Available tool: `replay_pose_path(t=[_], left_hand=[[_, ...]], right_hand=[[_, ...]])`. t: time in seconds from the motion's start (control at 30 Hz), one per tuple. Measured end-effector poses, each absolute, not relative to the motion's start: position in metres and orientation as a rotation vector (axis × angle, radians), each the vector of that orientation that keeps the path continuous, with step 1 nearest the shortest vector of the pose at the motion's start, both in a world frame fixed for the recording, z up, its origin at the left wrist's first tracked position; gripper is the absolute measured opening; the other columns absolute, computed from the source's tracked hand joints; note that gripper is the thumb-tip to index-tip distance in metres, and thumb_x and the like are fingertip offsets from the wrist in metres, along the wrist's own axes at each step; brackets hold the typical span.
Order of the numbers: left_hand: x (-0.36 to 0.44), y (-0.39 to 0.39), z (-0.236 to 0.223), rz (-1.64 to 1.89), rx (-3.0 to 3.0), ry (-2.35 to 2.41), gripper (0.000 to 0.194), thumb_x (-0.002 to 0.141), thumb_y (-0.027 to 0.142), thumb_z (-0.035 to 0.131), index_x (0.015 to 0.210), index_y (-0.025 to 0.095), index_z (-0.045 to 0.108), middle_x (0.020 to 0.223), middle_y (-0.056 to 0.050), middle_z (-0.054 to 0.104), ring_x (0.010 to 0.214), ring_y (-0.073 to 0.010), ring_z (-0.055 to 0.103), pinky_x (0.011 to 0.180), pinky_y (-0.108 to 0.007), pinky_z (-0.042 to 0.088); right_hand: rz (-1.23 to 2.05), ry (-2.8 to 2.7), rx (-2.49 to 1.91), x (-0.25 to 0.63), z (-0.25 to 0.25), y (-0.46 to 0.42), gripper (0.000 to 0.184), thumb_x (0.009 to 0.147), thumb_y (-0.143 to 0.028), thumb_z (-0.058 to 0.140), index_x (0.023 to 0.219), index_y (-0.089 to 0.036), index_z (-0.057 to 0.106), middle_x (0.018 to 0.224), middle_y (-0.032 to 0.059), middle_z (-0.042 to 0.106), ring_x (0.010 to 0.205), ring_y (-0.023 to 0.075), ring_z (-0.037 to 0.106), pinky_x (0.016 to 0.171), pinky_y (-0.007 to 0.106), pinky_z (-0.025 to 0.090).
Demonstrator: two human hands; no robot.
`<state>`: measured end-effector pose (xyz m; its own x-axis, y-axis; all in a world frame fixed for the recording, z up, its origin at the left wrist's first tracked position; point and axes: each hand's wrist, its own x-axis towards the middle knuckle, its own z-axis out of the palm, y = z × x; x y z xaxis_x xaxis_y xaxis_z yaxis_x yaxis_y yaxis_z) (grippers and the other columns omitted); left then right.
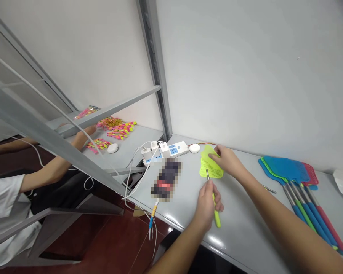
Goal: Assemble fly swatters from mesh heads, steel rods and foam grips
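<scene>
A yellow-green fly swatter lies on the grey table (246, 228). Its mesh head (209, 167) points toward the wall and its handle (216, 217) toward me. My left hand (207, 205) is closed around the swatter's metal rod and handle. My right hand (227, 160) pinches the far edge of the mesh head, which curls up under the fingers.
Several finished swatters (291, 171) in blue, green and red lie at the right. A white power strip (167, 149) with plugs and cables, a white round puck (194, 148) and a blurred dark object (166, 179) sit left of my hands. A co-worker's arm (60, 163) reaches over colourful pieces (117, 129) on the neighbouring table.
</scene>
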<state>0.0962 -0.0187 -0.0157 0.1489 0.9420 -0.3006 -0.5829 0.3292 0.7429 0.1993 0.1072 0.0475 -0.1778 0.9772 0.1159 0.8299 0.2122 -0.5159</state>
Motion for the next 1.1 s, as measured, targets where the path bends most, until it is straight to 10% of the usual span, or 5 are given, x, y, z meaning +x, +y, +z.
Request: replay_pose_path(t=[0.37, 1.1], left_hand=[[0.136, -0.026, -0.004, 0.913, 0.846, 0.779, 0.047, 0.086, 0.064, 0.041, 0.096, 0.020, 0.051, 0.051, 0.009, 0.038, 0.036, -0.0050, 0.025, 0.039, -0.020, 0.035], [0.154, -0.033, -0.002, 0.840, 0.966, 0.808, 0.040, 0.091, 0.056, 0.040, 0.094, 0.018, 0.054, 0.047, 0.010, 0.030, 0.034, -0.0054, 0.024, 0.044, -0.022, 0.037]], right_hand=[[0.812, -1.089, -1.213, 0.255, 0.060, 0.042, 0.030, 0.088, -0.050, 0.049, 0.105, -0.026, 0.043, 0.087, 0.0020, 0.057, 0.056, 0.0137, 0.053, 0.038, 0.024, 0.038], [0.876, -0.939, -1.183, 0.287, 0.038, 0.020, 0.033, 0.088, -0.048, 0.050, 0.112, -0.026, 0.045, 0.094, 0.0038, 0.063, 0.056, 0.0140, 0.058, 0.040, 0.025, 0.044]])
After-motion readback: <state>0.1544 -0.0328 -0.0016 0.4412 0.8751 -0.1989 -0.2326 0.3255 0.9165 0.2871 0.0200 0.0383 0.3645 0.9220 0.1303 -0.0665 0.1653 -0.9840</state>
